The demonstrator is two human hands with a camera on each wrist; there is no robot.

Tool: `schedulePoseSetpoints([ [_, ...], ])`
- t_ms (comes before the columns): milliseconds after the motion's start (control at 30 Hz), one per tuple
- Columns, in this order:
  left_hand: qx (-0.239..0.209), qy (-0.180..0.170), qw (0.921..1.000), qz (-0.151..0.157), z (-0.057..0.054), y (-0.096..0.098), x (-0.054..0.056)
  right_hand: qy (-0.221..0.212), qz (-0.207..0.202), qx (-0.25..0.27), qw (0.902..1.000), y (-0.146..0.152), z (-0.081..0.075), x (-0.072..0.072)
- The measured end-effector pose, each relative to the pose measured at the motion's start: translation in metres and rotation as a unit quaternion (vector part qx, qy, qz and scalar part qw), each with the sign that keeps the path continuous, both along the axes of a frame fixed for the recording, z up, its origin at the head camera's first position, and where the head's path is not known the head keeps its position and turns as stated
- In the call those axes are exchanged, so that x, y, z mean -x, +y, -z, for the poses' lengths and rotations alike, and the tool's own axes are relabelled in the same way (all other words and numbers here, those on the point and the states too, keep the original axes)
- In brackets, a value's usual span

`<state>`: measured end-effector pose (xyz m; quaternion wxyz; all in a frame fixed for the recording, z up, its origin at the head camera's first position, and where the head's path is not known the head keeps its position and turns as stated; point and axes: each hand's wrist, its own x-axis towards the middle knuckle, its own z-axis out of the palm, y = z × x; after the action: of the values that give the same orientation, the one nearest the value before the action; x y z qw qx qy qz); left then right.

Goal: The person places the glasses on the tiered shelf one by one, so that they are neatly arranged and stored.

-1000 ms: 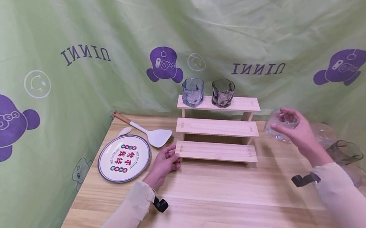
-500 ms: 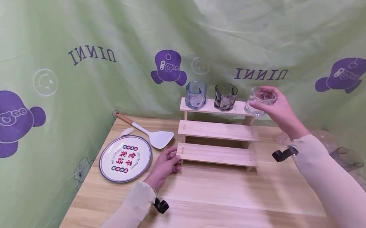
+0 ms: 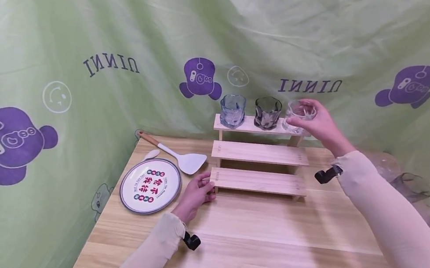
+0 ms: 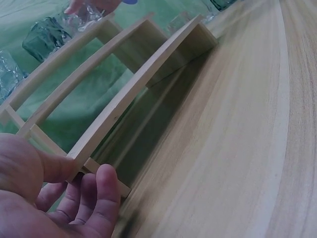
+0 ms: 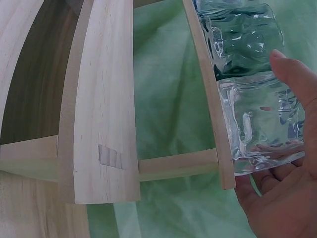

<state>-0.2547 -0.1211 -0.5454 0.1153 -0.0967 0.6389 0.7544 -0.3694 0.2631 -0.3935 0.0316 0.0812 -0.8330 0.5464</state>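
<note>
My right hand holds a clear faceted glass at the right end of the top tier of a three-step wooden rack. Thumb and fingers wrap around its sides, and its base is right at the board in the right wrist view. Left of it on that tier stand a dark grey glass and a bluish glass, both upright. My left hand grips the left end of the lowest tier, its thumb at the board's edge and the fingers curled underneath.
A white plate with red characters lies at the table's left, beside a small spoon and a white spatula with a wooden handle. More glasses stand at the right, partly behind my right sleeve. Green printed cloth hangs behind.
My right hand has carried the clear glass from right of the rack, up and leftward to the top tier beside the grey glass. The left hand keeps its grip on the rack.
</note>
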Motion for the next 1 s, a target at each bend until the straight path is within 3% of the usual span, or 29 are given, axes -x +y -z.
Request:
schedulePoseSetpoints([
  [367,-0.007,-0.005,1.0000,0.002,0.001,0.002,0.000,0.000,-0.018,0.002,0.9998,0.013,0.001,-0.009],
  [500,-0.006,0.000,1.0000,0.004,0.001,0.003,0.002,0.020,-0.001,0.016,0.9997,0.027,0.005,-0.015],
  [667,-0.003,0.005,1.0000,0.002,-0.001,0.001,0.002,0.039,0.072,0.009,0.9966,0.055,0.019,-0.020],
  [867,-0.006,0.003,1.0000,0.002,-0.001,-0.001,0.002,-0.026,0.201,0.036,0.9785,0.086,0.045,-0.032],
  [1000,-0.005,0.001,1.0000,0.003,0.000,0.000,0.003,-0.063,0.212,0.011,0.9752,0.101,0.062,-0.042],
])
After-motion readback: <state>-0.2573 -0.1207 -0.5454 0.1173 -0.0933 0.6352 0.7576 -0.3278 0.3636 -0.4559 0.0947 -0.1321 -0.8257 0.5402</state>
